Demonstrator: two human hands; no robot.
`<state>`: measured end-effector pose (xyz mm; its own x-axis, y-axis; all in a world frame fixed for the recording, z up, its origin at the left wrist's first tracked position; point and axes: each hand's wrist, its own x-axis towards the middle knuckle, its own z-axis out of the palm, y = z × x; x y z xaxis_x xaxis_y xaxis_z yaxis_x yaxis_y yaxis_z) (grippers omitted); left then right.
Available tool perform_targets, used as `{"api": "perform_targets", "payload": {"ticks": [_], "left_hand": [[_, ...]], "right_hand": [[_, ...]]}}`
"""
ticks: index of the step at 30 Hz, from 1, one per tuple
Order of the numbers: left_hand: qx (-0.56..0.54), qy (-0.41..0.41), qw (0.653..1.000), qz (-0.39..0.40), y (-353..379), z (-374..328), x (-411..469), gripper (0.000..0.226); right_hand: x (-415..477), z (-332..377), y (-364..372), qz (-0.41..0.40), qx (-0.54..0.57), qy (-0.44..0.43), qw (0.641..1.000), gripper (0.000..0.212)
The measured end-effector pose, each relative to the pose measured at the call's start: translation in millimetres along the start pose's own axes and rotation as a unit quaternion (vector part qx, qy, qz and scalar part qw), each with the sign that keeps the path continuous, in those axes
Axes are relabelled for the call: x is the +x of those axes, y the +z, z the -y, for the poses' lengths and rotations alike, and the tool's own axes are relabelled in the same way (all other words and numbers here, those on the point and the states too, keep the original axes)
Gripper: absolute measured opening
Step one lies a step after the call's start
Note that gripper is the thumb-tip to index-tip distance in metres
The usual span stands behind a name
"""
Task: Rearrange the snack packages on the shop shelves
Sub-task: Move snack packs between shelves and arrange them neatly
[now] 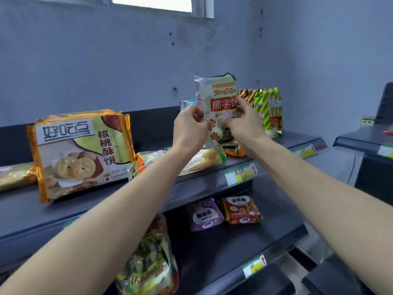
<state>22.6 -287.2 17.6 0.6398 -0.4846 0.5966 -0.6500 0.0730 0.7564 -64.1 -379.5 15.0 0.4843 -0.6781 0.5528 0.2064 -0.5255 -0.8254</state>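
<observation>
while held upright above the top shelf [214,184], the bear biscuit bag [221,103] is pinched at its edges by left hand [188,126] and right hand [244,122], just left of the green-striped packs [271,109].

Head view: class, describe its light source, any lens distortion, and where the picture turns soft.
Head view: daylight from the window, blown out white; wide-angle stretch enlarges the forearms at the lower corners. Head view again: print on the biscuit packet held by left hand and right hand is legible; the lower-shelf bag looks softer.
</observation>
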Motion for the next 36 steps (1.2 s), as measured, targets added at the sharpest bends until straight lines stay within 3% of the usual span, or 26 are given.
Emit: {"api": "perform_targets", "payload": {"ticks": [8, 16, 21, 26, 31, 36], "left_hand": [[0.005, -0.024, 1.000, -0.020, 32.3, 28.1, 63.7, 0.020], [0.077, -0.073, 0.991, -0.085, 44.9, 59.5, 89.9, 0.018], [0.077, -0.104, 0.988, -0.078, 47.8, 68.4, 88.1, 0.022], [0.106, -0.112, 0.988, -0.032, 49.2, 68.3, 82.9, 0.020], [0.153, -0.163, 0.968, 0.113, 47.6, 68.4, 71.5, 0.074], [0.255, -0.174, 0.937, 0.160, 45.5, 65.2, 69.9, 0.089]], "right_hand": [[77.5, -36.0, 1.9, 0.063, 0.021, 0.001, 0.998, 0.041], [118.4, -72.3, 4.5, 0.230, 0.017, 0.070, 0.970, 0.029], [118.2, -79.6, 6.1, 0.351, -0.142, 0.064, 0.923, 0.090], [119.2, -83.2, 1.7, 0.356, -0.207, 0.042, 0.910, 0.100], [119.4, -85.7, 0.6, 0.344, -0.236, 0.010, 0.909, 0.099], [122.3, -84.9, -1.6, 0.351, -0.290, 0.019, 0.890, 0.106]]}}
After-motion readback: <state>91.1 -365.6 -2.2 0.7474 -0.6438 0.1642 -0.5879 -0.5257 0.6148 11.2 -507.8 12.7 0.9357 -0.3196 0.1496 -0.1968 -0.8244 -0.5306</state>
